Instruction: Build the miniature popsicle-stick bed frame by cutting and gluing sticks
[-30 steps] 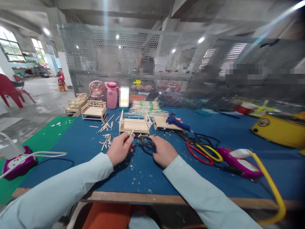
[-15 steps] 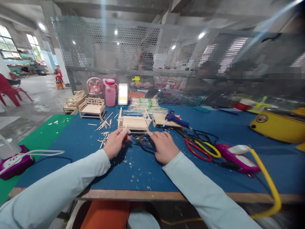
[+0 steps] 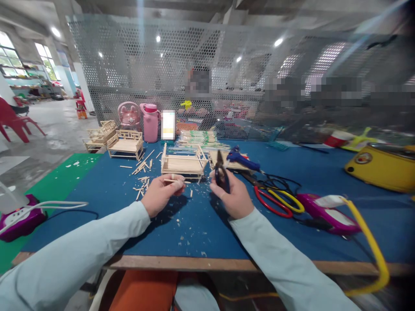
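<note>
My left hand (image 3: 158,195) pinches a thin wooden stick (image 3: 171,180) between thumb and fingers, just in front of a miniature wooden bench frame (image 3: 183,164). In my right hand (image 3: 239,196) is a pair of pliers (image 3: 221,175), dark jaws pointing up and blue handle partly inside the fingers. Whether the jaws are apart is hard to make out. A short stick piece (image 3: 191,193) lies on the blue table mat (image 3: 194,233) between the hands. Behind the pliers stands another low wooden frame (image 3: 214,159), partly covered.
A blue glue gun (image 3: 243,160), scissors (image 3: 274,202) and a purple power strip (image 3: 327,214) with cords lie at right. Loose sticks (image 3: 142,166) are scattered left of the frame. Finished-looking benches (image 3: 126,144), a pink bottle (image 3: 151,123) and a phone (image 3: 168,125) stand behind.
My right hand has picked up the pliers from the mat and raised them, moving slightly right. The stick in my left hand has turned from upright to nearly level.
</note>
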`<move>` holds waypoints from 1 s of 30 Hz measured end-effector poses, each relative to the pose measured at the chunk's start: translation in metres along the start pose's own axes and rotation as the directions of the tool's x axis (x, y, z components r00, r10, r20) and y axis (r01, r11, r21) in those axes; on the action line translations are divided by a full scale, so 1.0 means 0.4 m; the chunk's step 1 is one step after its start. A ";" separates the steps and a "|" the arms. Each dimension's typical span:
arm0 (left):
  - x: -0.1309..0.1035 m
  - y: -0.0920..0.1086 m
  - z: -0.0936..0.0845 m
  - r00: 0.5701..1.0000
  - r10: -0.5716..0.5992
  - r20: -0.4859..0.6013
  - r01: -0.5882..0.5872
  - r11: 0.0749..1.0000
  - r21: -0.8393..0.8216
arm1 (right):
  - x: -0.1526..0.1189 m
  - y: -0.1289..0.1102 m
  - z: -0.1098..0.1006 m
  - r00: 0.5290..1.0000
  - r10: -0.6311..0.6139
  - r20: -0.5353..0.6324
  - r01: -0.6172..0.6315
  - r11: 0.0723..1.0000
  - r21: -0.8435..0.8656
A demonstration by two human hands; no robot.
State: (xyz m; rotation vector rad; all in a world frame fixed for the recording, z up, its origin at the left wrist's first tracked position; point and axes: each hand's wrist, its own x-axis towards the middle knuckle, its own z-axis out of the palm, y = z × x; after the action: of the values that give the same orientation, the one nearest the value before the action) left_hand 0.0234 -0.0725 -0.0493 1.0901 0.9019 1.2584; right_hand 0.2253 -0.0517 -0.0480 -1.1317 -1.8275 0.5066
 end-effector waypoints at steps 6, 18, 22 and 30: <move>-0.022 -0.016 0.033 0.988 -0.082 0.134 0.080 0.997 0.017 | -0.002 -0.030 0.038 0.973 0.115 0.199 -0.188 0.895 0.404; -0.029 -0.020 0.011 0.931 0.259 0.257 -0.365 0.680 0.636 | -0.011 -0.035 0.024 0.985 -0.174 0.012 0.175 0.983 -0.049; -0.031 -0.016 0.011 0.913 0.186 0.363 -0.406 0.513 0.757 | -0.017 -0.038 0.029 0.971 -0.231 0.056 0.236 0.967 -0.094; -0.001 -0.008 -0.001 0.993 0.116 -0.010 -0.094 0.853 0.513 | -0.005 0.000 0.022 0.984 -0.129 0.124 0.155 0.962 -0.225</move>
State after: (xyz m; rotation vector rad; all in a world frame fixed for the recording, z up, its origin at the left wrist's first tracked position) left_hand 0.0237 -0.0727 -0.0525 1.5549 1.2676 1.1573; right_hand 0.2182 -0.0525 -0.0532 -1.1347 -2.0879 0.2785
